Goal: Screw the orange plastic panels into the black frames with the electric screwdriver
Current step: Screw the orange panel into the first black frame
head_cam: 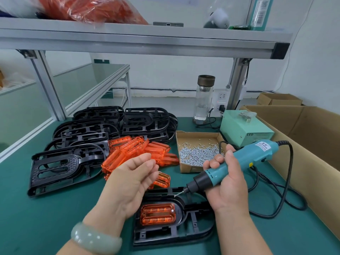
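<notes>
Nearest the lens is a pale green bangle point(95, 238) on the left wrist. Just past it, by the near edge of the tabletop point(46, 218), lies the black frame point(165, 234) being worked on. An orange panel point(157, 214) sits in its oval recess, long axis running left to right. One screw head point(172, 210) shows at the panel's right end, and I can see none at the left end.

The right hand point(227, 183) is wrapped round the teal electric screwdriver point(242, 161). The tool slants from upper right down to lower left. Its bit tip point(177, 194) is at the frame's far rim, just beyond the panel and not over it. The panel therefore lies nearer the camera and slightly left of the bit, and the right hand is the nearer one to it.

The left hand point(132, 179) hovers palm up above the frame's left part, fingers loosely bent. I cannot tell whether a screw is pinched at the fingertips.

My guess is that the bit must come toward the near edge and leftward along the panel's long axis to reach the unscrewed end.

Toward the far edge are loose orange panels point(147, 150), a stack of black frames point(88, 133) and a cardboard tray of screws point(198, 153)
</notes>
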Motion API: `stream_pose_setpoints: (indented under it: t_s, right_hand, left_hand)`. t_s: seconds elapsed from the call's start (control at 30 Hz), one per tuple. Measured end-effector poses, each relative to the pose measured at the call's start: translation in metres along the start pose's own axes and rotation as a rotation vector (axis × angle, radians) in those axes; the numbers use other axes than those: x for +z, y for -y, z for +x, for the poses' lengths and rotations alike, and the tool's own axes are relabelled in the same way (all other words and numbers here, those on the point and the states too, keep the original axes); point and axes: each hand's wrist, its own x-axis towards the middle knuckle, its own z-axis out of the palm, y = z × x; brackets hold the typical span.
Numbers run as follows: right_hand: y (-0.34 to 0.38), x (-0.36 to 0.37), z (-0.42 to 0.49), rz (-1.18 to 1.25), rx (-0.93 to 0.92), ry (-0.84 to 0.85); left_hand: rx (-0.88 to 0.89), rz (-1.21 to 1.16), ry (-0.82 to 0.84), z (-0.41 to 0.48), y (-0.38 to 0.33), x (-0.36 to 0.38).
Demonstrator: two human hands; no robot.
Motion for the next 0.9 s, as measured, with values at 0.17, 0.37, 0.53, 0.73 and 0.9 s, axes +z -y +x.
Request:
stream_pose_setpoints:
  t_s: [0.17,0.37,0.53,0.73,0.9]
  right_hand:
    - [-0.001,0.001,-0.002,0.014,-0.005,0.002]
    - [-0.001,0.004,-0.006,0.067,-0.018,0.002]
    - [-0.003,0.005,-0.009,0.1,-0.019,-0.019]
    - [-0.006,0.009,-0.011,0.135,-0.014,-0.035]
    - [-0.007,0.009,-0.011,0.156,-0.011,-0.064]
  left_hand:
    - [0.071,0.061,-0.027,-0.026,0.007,-0.012]
    - [0.02,0.074,-0.041,-0.04,0.023,-0.017]
    - [0.037,0.087,-0.043,-0.042,0.027,-0.014]
    - [0.139,0.274,-0.02,-0.045,0.028,-0.01]
    - [0.085,0.278,-0.039,-0.047,0.029,-0.004]
